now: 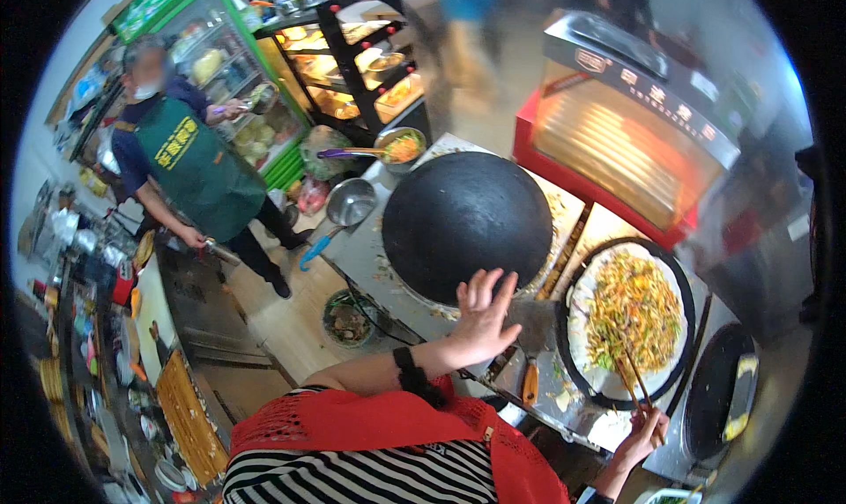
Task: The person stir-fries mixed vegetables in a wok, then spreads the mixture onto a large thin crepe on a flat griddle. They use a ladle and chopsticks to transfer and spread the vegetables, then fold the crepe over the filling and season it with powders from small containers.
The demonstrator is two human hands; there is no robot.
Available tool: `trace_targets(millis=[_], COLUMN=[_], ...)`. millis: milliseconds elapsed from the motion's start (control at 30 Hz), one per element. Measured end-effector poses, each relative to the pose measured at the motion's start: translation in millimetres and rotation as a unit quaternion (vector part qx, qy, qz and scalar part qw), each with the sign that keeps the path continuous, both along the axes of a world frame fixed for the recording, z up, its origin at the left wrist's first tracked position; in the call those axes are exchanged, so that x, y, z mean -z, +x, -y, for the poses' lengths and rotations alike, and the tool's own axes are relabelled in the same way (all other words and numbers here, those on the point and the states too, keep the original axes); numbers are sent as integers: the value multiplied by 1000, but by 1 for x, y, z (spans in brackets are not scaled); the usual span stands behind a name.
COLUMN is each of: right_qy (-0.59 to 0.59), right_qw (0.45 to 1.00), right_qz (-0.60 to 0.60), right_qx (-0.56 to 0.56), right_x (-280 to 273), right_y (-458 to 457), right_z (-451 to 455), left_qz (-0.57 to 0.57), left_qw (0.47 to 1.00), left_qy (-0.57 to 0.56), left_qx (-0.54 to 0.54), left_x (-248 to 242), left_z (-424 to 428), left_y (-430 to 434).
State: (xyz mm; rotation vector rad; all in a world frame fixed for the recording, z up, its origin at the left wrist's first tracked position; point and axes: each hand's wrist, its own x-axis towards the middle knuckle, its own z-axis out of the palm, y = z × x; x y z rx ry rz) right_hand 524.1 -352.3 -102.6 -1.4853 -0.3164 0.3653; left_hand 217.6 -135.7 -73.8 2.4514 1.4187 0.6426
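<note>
My right hand (640, 432) grips a pair of wooden chopsticks (634, 382). Their tips reach into shredded vegetables and noodle-like strands (634, 299) heaped on a pale flatbread (581, 332), which lies on a round black griddle (687, 345). With its fingers spread, my left hand (486, 322) appears held over the near edge of a larger, bare round griddle (466, 220); whether it touches the surface I cannot tell. Beside it lies a wide metal scraper with a wooden handle (531, 382), between the two griddles.
A lit display warmer (608, 147) stands behind the griddles. A saucepan (351, 201) and a bowl of shredded vegetables (404, 148) sit at the left. Another dark griddle (710, 398) is far right. An aproned person (192, 160) stands left, holding utensils.
</note>
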Motion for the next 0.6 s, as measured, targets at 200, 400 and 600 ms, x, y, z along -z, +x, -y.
trace_targets(millis=[200,400,600], right_qy=[32,95,131], right_qw=[989,995,986], right_qz=[-50,-26,-43], right_qx=[-132,6,-96], right_x=[2,-8,15], right_y=[7,31,24], right_z=[2,-26,-77], left_qz=[36,-24,-8], left_qw=[997,998,999], left_qy=[51,-48,-6], left_qx=[35,24,53], left_x=[7,0,-3], left_z=[2,8,14], left_y=[-9,-10,7])
